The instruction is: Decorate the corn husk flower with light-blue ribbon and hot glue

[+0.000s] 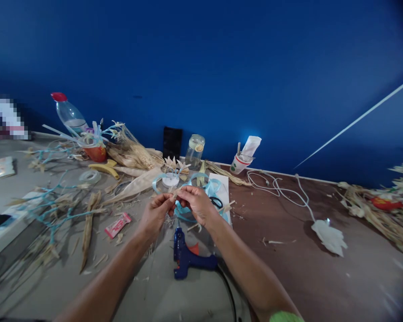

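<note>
Close together over the middle of the table, my left hand [160, 209] and my right hand [197, 203] are both closed in a pinch. Between their fingertips is a small pale piece of dried corn husk [175, 194], mostly covered by the fingers. Light blue ribbon [184, 213] lies in loops behind and below the hands. A blue glue gun [191, 260] rests on its side nearer to me, its nozzle pointing toward the hands. Just behind them, a pale husk flower [176, 165] stands by a white ribbon roll [170, 180].
Blue-stemmed husk flowers [58, 210], a red cup [96, 151], a tilted bottle [69, 114] and corn husks [134, 154] crowd the left. A glass jar [195, 150] and a paper cup [241, 162] line the wall. White cable [278, 190] runs to a white flower-shaped lamp [329, 237] at right.
</note>
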A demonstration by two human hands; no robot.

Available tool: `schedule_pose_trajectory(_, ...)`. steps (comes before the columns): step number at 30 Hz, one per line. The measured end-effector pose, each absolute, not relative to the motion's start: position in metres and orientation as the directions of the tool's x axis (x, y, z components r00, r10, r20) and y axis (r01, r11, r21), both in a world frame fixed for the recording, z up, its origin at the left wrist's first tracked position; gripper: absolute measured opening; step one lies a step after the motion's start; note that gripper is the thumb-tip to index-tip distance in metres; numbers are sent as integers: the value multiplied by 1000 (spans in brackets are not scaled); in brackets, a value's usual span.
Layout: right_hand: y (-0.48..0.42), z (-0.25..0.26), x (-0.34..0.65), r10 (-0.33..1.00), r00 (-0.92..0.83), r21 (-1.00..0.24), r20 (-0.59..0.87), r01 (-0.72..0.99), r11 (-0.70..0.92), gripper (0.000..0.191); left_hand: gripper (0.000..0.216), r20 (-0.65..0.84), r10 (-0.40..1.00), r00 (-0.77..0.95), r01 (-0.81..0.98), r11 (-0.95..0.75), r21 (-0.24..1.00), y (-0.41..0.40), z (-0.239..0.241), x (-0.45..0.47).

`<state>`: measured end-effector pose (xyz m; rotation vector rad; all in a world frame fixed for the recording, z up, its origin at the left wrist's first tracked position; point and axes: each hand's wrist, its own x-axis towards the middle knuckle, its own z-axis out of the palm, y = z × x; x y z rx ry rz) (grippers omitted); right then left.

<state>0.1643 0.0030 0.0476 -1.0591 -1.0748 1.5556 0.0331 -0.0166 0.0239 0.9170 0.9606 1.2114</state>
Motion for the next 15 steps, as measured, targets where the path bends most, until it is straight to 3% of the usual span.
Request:
schedule_pose_trajectory(5, 4, 50, 165, 939, -240, -904, -247, -292, -312, 10, 21, -43, 992, 117, -302, 76, 950, -16, 19, 32)
schedule_pose_trajectory(10, 7, 51, 164, 826, -347, -708, -445, -429, -562, 4, 20, 4, 996, 94, -218, 16, 976, -15, 18, 31)
schedule_pose_trajectory(15, 10, 43, 163, 799, -349, -651, -490, -462, -602, 11, 19, 84, 989, 120, -169, -63, 984, -16, 24, 31)
